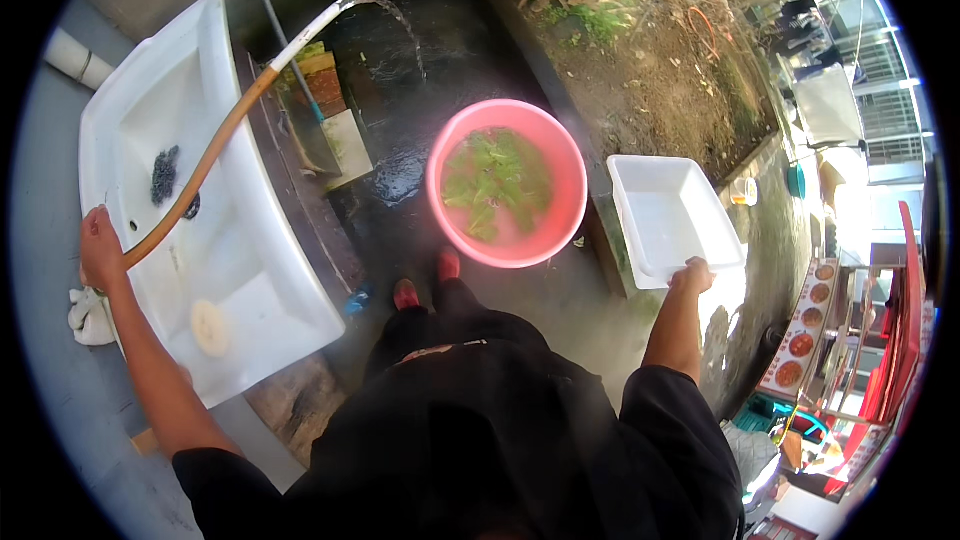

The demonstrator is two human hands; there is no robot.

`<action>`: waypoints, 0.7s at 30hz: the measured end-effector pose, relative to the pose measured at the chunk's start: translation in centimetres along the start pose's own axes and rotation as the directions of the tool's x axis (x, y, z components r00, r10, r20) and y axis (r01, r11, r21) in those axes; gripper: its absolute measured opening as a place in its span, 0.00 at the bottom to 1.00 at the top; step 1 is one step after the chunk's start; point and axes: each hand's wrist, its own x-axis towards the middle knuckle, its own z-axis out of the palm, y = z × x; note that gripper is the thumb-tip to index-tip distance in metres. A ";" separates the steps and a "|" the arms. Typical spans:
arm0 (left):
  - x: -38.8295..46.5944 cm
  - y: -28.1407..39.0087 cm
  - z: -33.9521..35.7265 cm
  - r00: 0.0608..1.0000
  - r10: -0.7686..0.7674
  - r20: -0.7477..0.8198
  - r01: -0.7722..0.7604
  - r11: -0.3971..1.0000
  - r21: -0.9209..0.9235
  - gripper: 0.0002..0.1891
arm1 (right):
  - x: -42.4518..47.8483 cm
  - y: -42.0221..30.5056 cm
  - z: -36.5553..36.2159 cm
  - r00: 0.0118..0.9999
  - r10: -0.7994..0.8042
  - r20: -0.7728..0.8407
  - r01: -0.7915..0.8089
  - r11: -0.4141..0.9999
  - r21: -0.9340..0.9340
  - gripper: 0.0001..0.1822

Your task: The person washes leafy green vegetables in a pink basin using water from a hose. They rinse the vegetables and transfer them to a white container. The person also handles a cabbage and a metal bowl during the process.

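My right hand (pixel 691 276) grips the near rim of a white rectangular plastic tub (pixel 652 210), whose visible inside holds nothing. My left hand (pixel 103 247) is curled at the lower end of a tan hose (pixel 217 142), by the wall edge of a white ceramic sink (pixel 292 270); what its fingers hold is hidden. The hose arches over the sink, and water (pixel 411 34) runs from its white end to the wet ground. In front of my feet, a pink round basin (pixel 508 259) holds green leafy vegetables (pixel 495 180) in water.
A dark scouring pad (pixel 165 175) and a pale round object (pixel 211 328) lie in the sink. Bricks (pixel 326 82) and a thin pole (pixel 281 22) stand beside it. A low concrete curb (pixel 604 236) borders a soil bed (pixel 660 82). A red-framed food stall (pixel 847 360) is at far right.
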 end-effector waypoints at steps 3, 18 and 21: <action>-1.7 -0.6 0.0 0.994 -0.106 -0.019 0.102 0.980 -0.172 0.21 | -1.4 -1.1 -2.3 0.999 -0.001 -0.032 0.003 0.998 0.055 0.27; -5.2 3.6 -2.8 0.885 0.452 -0.117 -0.447 0.892 0.063 0.14 | -4.3 -4.7 5.4 0.935 -0.065 0.349 -0.007 0.980 0.201 0.30; -12.5 12.3 -1.4 0.918 0.394 -0.044 -0.348 0.750 -0.562 0.13 | -4.4 -8.1 9.8 0.899 -0.128 0.420 0.004 0.959 0.282 0.30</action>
